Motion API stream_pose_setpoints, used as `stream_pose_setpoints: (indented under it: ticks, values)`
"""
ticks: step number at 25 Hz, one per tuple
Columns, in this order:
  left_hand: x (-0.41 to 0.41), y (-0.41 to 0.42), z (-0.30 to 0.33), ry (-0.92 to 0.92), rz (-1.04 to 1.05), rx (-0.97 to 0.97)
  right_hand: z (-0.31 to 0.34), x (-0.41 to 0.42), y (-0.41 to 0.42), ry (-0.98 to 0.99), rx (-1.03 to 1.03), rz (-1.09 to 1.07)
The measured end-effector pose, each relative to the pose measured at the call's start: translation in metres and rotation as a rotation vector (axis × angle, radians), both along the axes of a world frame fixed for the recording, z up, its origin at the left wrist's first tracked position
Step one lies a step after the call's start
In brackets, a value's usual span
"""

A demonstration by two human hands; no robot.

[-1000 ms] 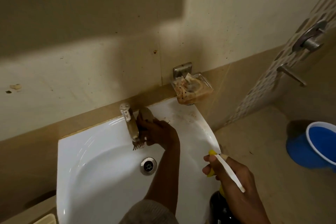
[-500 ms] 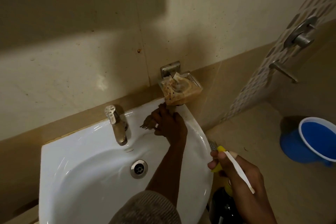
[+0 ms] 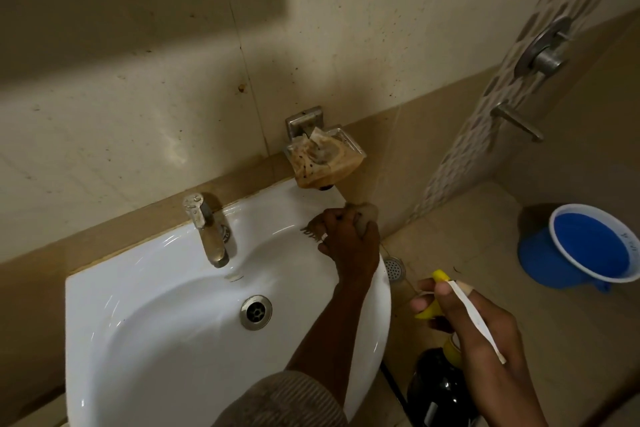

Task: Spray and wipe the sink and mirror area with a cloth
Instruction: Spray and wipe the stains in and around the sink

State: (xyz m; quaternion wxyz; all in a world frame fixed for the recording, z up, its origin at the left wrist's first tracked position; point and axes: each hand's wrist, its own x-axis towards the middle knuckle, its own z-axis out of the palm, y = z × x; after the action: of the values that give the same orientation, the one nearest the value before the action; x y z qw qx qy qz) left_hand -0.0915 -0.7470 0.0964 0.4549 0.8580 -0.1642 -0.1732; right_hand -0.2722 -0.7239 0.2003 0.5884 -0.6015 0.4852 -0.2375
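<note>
Beige tiled wall [image 3: 145, 114], stained and spotted, backs a white sink [image 3: 114, 340]; a darker tile band runs along the sink's rear edge. I note a metal tap [image 3: 207, 232] at the sink's back and a drain [image 3: 256, 312] in the bowl. A wall-mounted soap dish [image 3: 323, 158], heavily soiled brown, sits just above the sink's rear right corner.

My left hand [image 3: 349, 243] is on the sink's right rear rim, below the soap dish. Its fingers are curled round a bunched cloth [image 3: 367, 215], pressed against the rim at the corner; frayed threads show at the hand's left side.

My right hand [image 3: 481, 336] is off the sink, to its right and above the floor. It grips the yellow head of a spray bottle [image 3: 440, 388], fingers wrapped at the trigger; the dark bottle body hangs below. A white strip crosses the back of that hand.

On the floor [image 3: 485, 236] I see a round floor drain [image 3: 394, 269] near the sink's right edge, and a blue bucket [image 3: 588, 250] well apart to the right. Shower fittings [image 3: 543, 52] are mounted on the patterned right-hand wall.
</note>
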Motion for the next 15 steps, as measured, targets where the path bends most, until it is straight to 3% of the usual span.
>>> stream_pose_setpoints:
  ticks: [7,10,13,15]
  values:
    - [-0.044,0.019,0.016,-0.018,-0.346,0.125,0.010,-0.017,0.006,-0.060,-0.054,-0.037]
    - [-0.055,0.035,0.033,0.111,-0.508,0.160,0.019,-0.022,0.009,-0.106,-0.031,-0.074]
    - [-0.055,0.063,0.040,0.516,-0.541,0.021,0.029,-0.025,0.013,-0.178,0.036,-0.117]
    - [-0.040,0.088,0.035,0.914,-0.389,-0.277,0.033,-0.026,0.016,-0.202,0.074,-0.137]
